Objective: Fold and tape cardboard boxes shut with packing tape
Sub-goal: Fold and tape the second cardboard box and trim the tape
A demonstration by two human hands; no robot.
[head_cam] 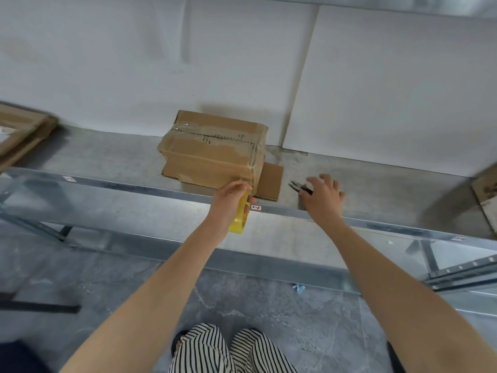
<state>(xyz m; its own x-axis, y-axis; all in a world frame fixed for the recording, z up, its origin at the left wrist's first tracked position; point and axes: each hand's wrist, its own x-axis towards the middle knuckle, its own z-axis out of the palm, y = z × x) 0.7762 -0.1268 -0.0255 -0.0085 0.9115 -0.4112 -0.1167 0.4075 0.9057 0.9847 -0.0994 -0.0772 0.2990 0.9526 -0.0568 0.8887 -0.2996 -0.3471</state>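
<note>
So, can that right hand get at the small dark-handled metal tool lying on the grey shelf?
Probably yes. The right hand, fingers spread, is over the handle end of the small dark-handled metal tool on the grey shelf; nothing lies between them, and the brown cardboard box stands clear to its left.

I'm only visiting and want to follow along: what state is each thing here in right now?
Cardboard box: closed, clear tape across its top and right end.
Tape dispenser: gripped, at the box's near right corner.
Left hand: curled round the tape dispenser.
Right hand: fingers spread, over the small metal tool.
Small metal tool: lying on the shelf, partly covered.
Flat cardboard: lying at the shelf's left end.
</note>
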